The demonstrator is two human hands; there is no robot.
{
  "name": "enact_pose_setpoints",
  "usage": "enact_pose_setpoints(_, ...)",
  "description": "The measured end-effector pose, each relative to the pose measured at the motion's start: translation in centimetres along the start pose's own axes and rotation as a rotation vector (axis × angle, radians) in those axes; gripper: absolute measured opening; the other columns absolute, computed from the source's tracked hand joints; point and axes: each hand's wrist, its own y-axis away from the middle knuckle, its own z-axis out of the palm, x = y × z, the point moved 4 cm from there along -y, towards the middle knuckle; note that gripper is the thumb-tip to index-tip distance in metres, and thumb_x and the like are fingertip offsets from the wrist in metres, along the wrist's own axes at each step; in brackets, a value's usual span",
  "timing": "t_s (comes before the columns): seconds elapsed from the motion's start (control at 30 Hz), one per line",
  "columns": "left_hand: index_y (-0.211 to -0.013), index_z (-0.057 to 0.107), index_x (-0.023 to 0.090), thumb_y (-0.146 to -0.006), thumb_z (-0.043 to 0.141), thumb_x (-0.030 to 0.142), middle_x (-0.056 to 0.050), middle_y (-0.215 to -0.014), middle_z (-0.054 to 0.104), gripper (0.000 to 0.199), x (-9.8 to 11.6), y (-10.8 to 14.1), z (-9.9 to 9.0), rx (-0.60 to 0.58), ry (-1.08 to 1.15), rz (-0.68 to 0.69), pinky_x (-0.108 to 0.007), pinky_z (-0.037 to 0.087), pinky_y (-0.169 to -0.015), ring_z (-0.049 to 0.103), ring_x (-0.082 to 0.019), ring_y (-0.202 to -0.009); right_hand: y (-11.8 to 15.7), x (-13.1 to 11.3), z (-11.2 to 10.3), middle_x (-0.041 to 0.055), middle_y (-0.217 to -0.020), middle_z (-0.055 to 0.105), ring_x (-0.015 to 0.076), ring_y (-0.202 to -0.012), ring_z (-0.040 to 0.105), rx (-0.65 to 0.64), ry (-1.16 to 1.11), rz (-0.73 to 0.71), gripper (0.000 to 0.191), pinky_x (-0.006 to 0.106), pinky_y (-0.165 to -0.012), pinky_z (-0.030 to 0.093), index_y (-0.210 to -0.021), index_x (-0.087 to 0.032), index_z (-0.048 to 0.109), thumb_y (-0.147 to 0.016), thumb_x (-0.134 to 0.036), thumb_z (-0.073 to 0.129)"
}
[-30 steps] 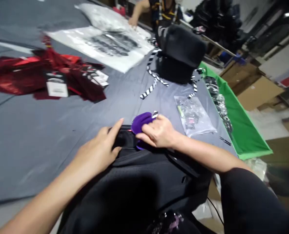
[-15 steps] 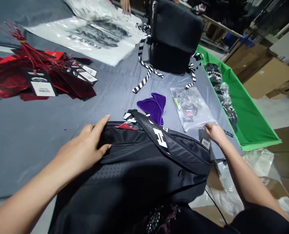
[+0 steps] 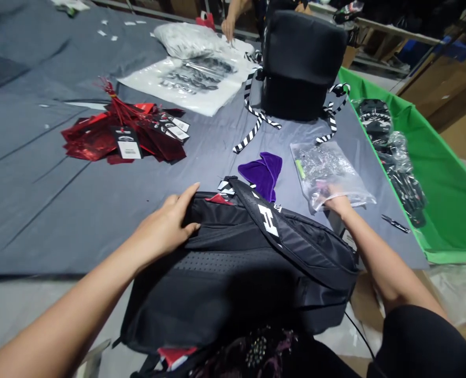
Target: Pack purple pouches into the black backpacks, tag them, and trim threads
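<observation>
A black backpack (image 3: 217,268) with a white logo on its strap leans at the table's near edge against my body. My left hand (image 3: 170,220) grips its upper left edge, the thumb on the near side and the fingers over the top. My right hand (image 3: 335,202) reaches into a clear plastic bag (image 3: 351,181) holding small items, among them something green and something pink. Plastic blurs those fingers, so their grip is unclear. Between the backpack and the far items lies a folded purple cloth (image 3: 270,170). A white label hangs by the backpack's right end.
Red shiny pouches with tags (image 3: 91,139) lie at left on the grey table (image 3: 40,210). Behind are white plastic packages (image 3: 193,39), a black padded item with striped straps (image 3: 304,63) and another person's hand (image 3: 229,27). A pen (image 3: 395,223) and green bin (image 3: 449,210) are right.
My right hand has moved from the near edge of the plastic bag into it. My left hand keeps its place on the backpack. The view has shifted, showing more of the table's left side.
</observation>
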Motion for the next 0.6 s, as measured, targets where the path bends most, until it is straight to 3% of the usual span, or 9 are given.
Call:
enact_pose_setpoints(0.1,-0.156,0.005,0.028,-0.088,0.051,0.034,-0.014,-0.128,0.049,0.082,-0.2,0.0,0.1,-0.005,-0.007,-0.015,-0.043,0.049,-0.088,0.060,-0.034,-0.109,0.9,-0.1,0.5,0.0150,-0.126,0.060,0.0317,-0.115,0.055,0.030,0.035,-0.076,0.059,0.042,-0.095,0.046,-0.135,-0.020,0.053,-0.082,-0.039,0.067)
enact_pose_setpoints(0.2,-0.156,0.005,0.030,-0.085,0.055,0.036,-0.013,-0.125,0.050,0.087,-0.6,0.1,0.1,0.010,-0.012,-0.010,-0.042,0.050,-0.087,0.061,-0.032,-0.107,2.1,-0.7,0.8,0.0199,-0.127,0.058,0.0373,-0.110,0.057,0.057,0.197,-0.112,0.053,0.045,-0.087,0.049,-0.133,-0.018,0.057,-0.086,-0.043,0.059)
enact_pose_setpoints(0.3,-0.155,0.005,0.032,-0.084,0.056,0.035,-0.012,-0.126,0.050,0.087,-1.0,0.3,0.2,0.014,-0.001,-0.022,-0.042,0.051,-0.087,0.061,-0.032,-0.108,3.4,-1.3,1.0,0.0196,-0.131,0.055,0.0356,-0.109,0.058,0.039,0.291,-0.175,0.047,0.042,-0.084,0.048,-0.133,-0.019,0.057,-0.093,-0.041,0.046)
enact_pose_setpoints(0.4,-0.155,0.005,0.033,-0.084,0.056,0.035,-0.012,-0.127,0.049,0.088,-1.1,0.7,0.2,0.019,0.005,-0.016,-0.042,0.050,-0.088,0.060,-0.032,-0.109,4.3,-1.5,0.9,0.0179,-0.127,0.059,0.0315,-0.108,0.059,0.036,0.282,-0.215,0.044,0.039,-0.086,0.047,-0.127,-0.018,0.061,-0.093,-0.041,0.045)
enact_pose_setpoints(0.53,-0.155,0.005,0.033,-0.084,0.058,0.034,-0.012,-0.128,0.049,0.089,-1.0,1.2,0.0,0.016,0.010,-0.027,-0.042,0.050,-0.089,0.060,-0.032,-0.110,4.2,-0.6,0.9,0.0163,-0.103,0.070,0.0293,-0.094,0.064,-0.005,0.070,0.027,0.041,0.035,-0.079,0.048,-0.105,-0.013,0.069,-0.079,-0.045,0.064)
enact_pose_setpoints(0.6,-0.155,0.005,0.033,-0.084,0.058,0.034,-0.012,-0.129,0.049,0.089,-1.1,1.4,0.0,0.016,0.018,-0.025,-0.041,0.050,-0.091,0.059,-0.032,-0.112,4.4,0.1,0.7,0.0142,-0.095,0.072,0.0260,-0.087,0.066,-0.026,-0.049,0.159,0.037,0.032,-0.073,0.049,-0.100,-0.011,0.070,-0.080,-0.041,0.062)
